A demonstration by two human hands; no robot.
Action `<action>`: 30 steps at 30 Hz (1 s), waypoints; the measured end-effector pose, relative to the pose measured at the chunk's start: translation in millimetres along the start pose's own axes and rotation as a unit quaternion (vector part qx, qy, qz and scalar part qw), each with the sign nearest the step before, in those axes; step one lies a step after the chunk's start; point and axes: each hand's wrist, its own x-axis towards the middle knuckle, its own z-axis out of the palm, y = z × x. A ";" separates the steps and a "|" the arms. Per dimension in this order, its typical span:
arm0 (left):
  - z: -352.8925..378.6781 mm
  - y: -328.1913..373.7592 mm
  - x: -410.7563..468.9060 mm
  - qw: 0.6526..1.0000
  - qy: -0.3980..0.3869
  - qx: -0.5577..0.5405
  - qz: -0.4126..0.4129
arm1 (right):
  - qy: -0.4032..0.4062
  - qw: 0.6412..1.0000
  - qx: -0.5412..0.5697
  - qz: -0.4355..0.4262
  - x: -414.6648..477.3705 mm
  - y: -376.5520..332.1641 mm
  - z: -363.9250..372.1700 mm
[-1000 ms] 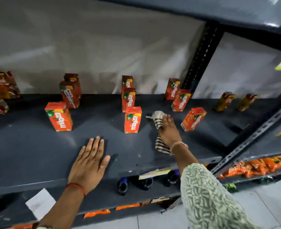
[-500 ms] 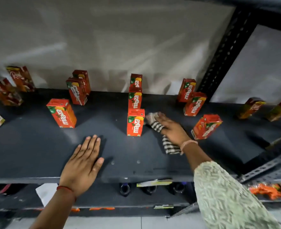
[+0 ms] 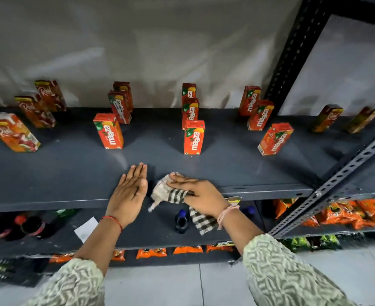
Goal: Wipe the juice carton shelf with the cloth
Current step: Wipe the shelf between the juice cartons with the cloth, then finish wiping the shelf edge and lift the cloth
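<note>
While the wipe looks partway done, with the bare front strip under the cloth and the ground between the cartons seemingly left, the right hand point(image 3: 201, 193) lies spread flat, palm pressing the crumpled black-and-white checked cloth point(image 3: 169, 192) onto the front lip of the dark grey metal shelf point(image 3: 60, 173); one cloth end hangs over the edge. At nine o'clock of it, the left hand point(image 3: 130, 191) rests flat, fingers together, holding nothing. Orange rectangular Maaza juice cartons point(image 3: 193, 138) stand upright at twelve o'clock, well apart in rows.
</note>
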 end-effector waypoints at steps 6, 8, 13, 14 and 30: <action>-13.3 -19.2 -12.0 0.996 -0.018 0.090 0.007 | 0.189 0.966 0.135 0.110 -34.6 18.9 -63.6; -7.4 -11.0 -9.6 0.994 -0.022 0.101 0.028 | 0.266 0.951 0.046 0.152 -52.8 35.0 -73.0; 26.4 41.7 2.5 0.990 -0.050 0.084 0.103 | 0.178 0.970 0.113 0.125 -71.4 37.2 -50.2; 33.9 53.7 4.1 0.988 -0.058 0.079 0.118 | 0.171 0.968 0.136 0.125 -77.5 36.6 -55.4; 79.1 142.6 28.0 0.984 -0.103 -0.028 0.144 | 0.175 0.971 0.013 0.165 -66.6 43.2 -83.1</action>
